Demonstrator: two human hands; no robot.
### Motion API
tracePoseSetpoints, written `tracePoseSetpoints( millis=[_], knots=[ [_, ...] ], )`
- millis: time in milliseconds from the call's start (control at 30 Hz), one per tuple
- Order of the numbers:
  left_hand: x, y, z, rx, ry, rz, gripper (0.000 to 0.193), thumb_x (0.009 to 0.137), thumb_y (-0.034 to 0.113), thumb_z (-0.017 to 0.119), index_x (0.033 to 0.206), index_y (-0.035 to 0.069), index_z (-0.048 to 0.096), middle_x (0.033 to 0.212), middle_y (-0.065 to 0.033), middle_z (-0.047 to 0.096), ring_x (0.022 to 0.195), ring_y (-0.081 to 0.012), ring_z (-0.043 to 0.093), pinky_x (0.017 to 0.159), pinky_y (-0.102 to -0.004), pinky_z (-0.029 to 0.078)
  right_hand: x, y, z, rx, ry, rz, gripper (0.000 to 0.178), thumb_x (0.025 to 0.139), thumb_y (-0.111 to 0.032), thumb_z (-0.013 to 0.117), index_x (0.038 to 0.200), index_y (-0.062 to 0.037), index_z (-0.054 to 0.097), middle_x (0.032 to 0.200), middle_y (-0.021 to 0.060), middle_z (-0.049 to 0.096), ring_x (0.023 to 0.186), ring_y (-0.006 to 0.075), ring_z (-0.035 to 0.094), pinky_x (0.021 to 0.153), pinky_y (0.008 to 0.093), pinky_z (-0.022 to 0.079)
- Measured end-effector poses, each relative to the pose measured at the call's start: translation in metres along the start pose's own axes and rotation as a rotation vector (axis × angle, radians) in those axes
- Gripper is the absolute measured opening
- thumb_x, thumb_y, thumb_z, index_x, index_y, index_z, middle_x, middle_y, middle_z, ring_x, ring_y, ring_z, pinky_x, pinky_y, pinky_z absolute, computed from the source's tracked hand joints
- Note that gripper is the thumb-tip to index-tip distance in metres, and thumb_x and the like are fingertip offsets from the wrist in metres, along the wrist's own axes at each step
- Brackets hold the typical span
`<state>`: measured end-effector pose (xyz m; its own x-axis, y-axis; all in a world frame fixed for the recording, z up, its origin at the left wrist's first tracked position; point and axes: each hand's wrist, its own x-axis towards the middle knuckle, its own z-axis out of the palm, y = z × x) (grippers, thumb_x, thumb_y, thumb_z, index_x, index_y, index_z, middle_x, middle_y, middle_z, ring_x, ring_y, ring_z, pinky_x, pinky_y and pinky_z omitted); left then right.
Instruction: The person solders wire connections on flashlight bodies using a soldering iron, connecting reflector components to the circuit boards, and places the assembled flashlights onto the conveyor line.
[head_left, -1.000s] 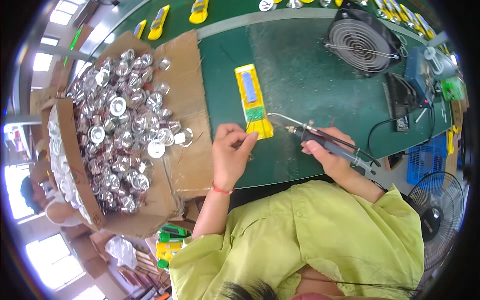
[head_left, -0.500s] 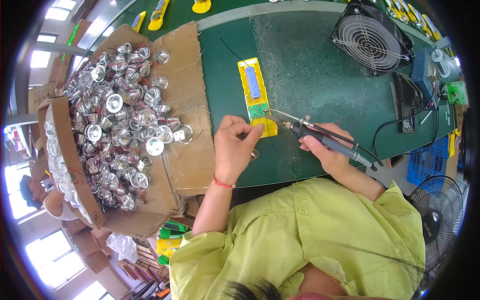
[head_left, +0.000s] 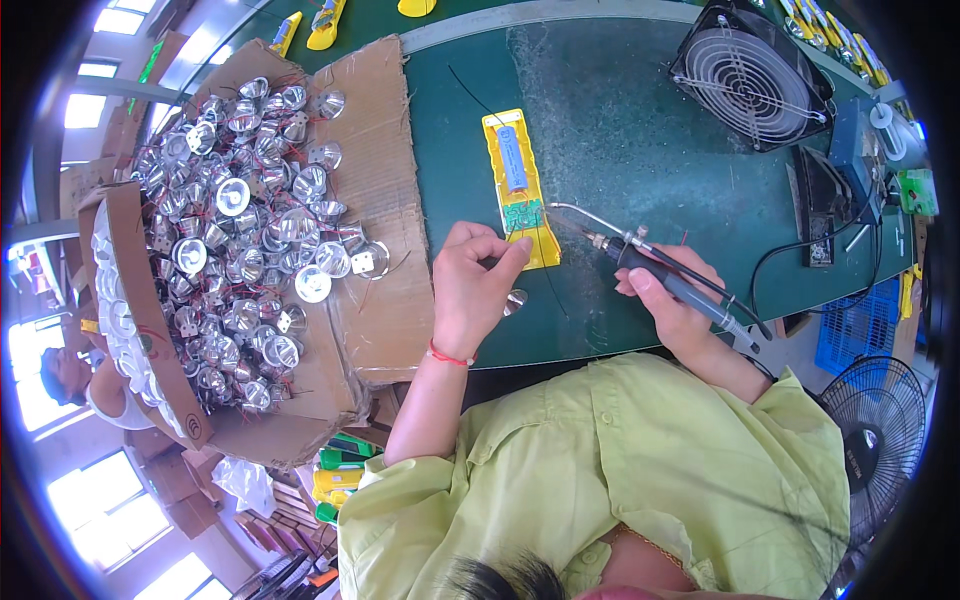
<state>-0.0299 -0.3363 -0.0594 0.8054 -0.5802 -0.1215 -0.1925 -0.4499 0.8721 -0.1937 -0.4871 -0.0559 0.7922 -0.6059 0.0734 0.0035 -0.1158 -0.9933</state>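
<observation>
A yellow plastic housing (head_left: pixel 543 247) lies open on the green bench, with a blue battery cell (head_left: pixel 512 160) and a small green circuit board (head_left: pixel 522 215) inside. Thin black wires stick out at both ends. My left hand (head_left: pixel 472 275) is closed in a pinch at the housing's near end, beside the board; what its fingertips hold is too small to make out. A silver reflector cup (head_left: pixel 514 302) shows just below those fingers, partly hidden. In my right hand (head_left: pixel 678 300) is a soldering iron (head_left: pixel 655 272) with a thin curved feed tube, its tip just right of the board.
A cardboard box (head_left: pixel 375 200) heaped with silver reflector cups (head_left: pixel 240 240) stands on the left. Far right are a square metal-grilled fan (head_left: pixel 750 85), a blue soldering station (head_left: pixel 850 150) and cables. More yellow housings (head_left: pixel 325 25) lie along the far side. Another person (head_left: pixel 105 390) is at far left.
The soldering iron has drawn back a little to the right, its tip now off the board. My left hand keeps its pinch nearly in place. The whole view has shifted slightly.
</observation>
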Motion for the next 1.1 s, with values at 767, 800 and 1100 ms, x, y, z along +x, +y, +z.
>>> tracePoseSetpoints(
  millis=[767,800,1100],
  knots=[
    [0.152,0.054,-0.009,0.315,-0.145,0.148,0.016,0.074,0.014,0.059,0.071,0.0,0.067,0.059,-0.0089,0.064,0.053,-0.0149,0.062,0.055,-0.0277,0.049,0.028,0.018,-0.034,0.064,0.221,-0.003,0.02,0.082,-0.006,0.061,0.096,0.0078,0.055,0.075,0.0141,0.065,0.062,0.0157,0.063,0.059,0.0266,0.053],
    [0.189,0.062,-0.009,0.267,-0.155,0.104,0.02,0.074,0.017,0.057,0.071,0.001,0.068,0.059,-0.0075,0.064,0.056,-0.0162,0.063,0.058,-0.0285,0.05,0.028,0.018,-0.034,0.051,0.195,0.007,0.02,0.082,-0.005,0.061,0.095,0.0075,0.055,0.074,0.0141,0.065,0.062,0.0156,0.063,0.058,0.0265,0.053],
    [0.352,0.017,-0.04,0.648,0.191,0.422,0.06,0.07,0.032,0.068,0.122,0.017,0.044,0.132,-0.0215,0.026,0.109,-0.0438,0.048,0.094,-0.0428,0.04,0.028,0.013,-0.036,-0.016,0.102,0.118,0.019,0.08,-0.004,0.064,0.094,0.0042,0.057,0.078,0.0114,0.066,0.067,0.015,0.065,0.062,0.0258,0.052]
  ],
)
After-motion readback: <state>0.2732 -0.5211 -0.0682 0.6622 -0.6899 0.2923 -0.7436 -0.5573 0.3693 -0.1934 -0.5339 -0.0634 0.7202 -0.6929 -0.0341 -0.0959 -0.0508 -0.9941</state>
